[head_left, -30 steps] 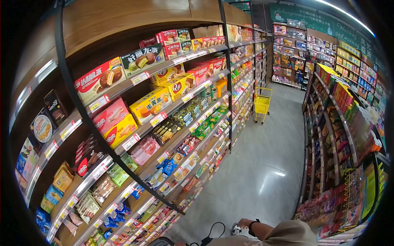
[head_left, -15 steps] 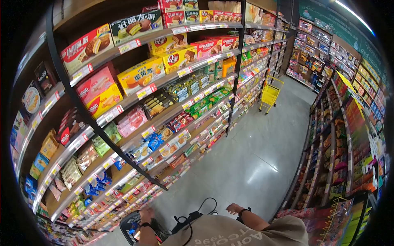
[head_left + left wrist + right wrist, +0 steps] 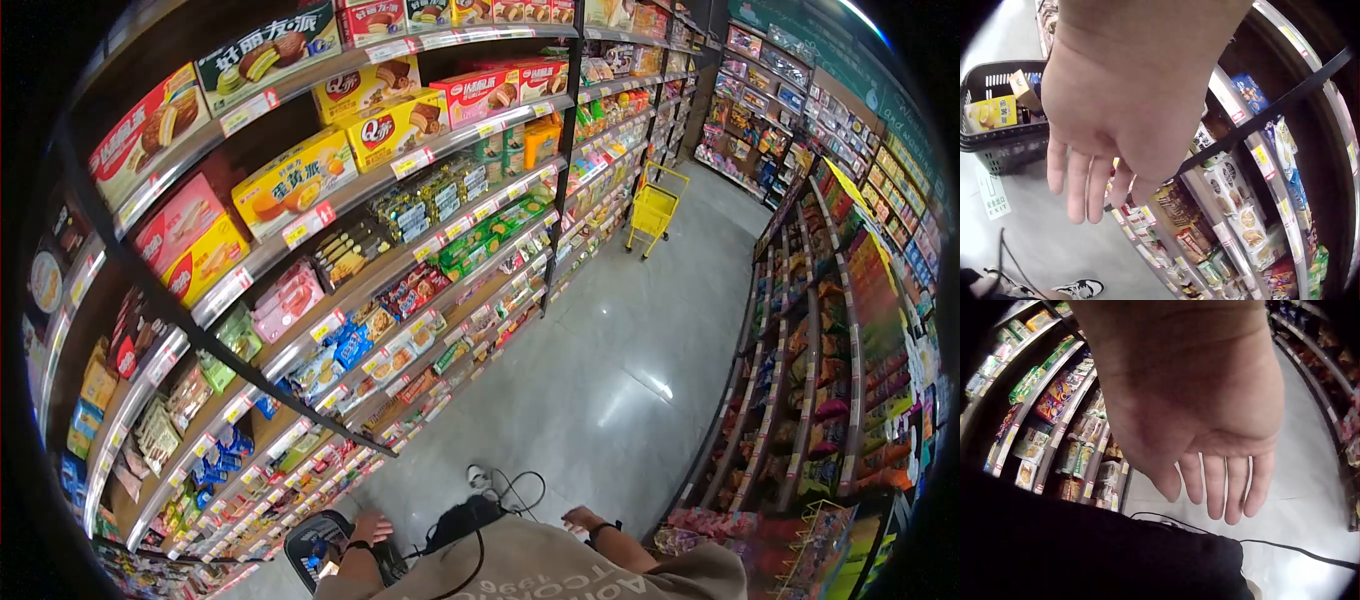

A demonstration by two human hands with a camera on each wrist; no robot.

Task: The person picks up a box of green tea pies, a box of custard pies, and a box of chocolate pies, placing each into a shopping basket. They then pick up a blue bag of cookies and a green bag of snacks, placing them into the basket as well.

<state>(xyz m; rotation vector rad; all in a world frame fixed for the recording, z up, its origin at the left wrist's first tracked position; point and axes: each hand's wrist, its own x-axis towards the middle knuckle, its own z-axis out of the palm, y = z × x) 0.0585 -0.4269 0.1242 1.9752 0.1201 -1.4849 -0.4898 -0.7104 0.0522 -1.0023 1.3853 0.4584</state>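
Observation:
My left hand [image 3: 372, 527] hangs with its fingers extended and holds nothing. In the left wrist view its palm covers part of the snack shelves. Beside it a black shopping basket [image 3: 1016, 145] stands on the floor, with a yellow box [image 3: 992, 114] and a tan box [image 3: 1024, 89] among the goods inside. On the other side of my body, my right hand [image 3: 582, 518] hangs empty over the aisle. The right wrist view shows its fingers [image 3: 1215, 487] straight and slightly spread above the grey floor.
Tall snack shelves [image 3: 330, 325] run along the left, stocked with boxed pies and packets. A yellow cart [image 3: 655, 210] stands farther down the aisle. Racks of bagged goods [image 3: 800, 380] line the right side. A black cable [image 3: 535, 490] loops in front of my body.
The head view has tipped down and turned, so the shelves sit farther left. My left hand and the basket have come into view at the bottom. Both hands stay empty.

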